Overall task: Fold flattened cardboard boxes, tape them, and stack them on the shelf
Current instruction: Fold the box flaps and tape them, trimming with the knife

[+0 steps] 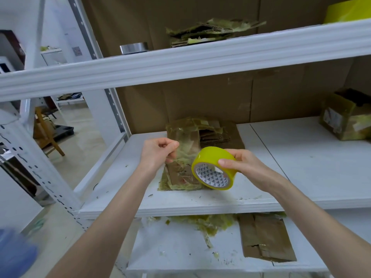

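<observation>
Our right hand (247, 165) grips the yellow tape roll (210, 156), fingers curled over its rim, while our left hand (158, 151) pinches the loose tape end (183, 152) just beside it. Flattened cardboard (180, 176) lies on the shelf (301, 167) beneath both hands.

Looks like a storeroom or packing area is being shown: white slotted-steel shelving (180, 63) is being used, backed with plain brown cardboard sheets (200, 101). Flattened cardboard (265, 237) and yellowish tape scraps (200, 221) are being kept on the boards, a taped-up box (345, 117) is being stored at right, and a pale floor (80, 125) is being glimpsed at left.
</observation>
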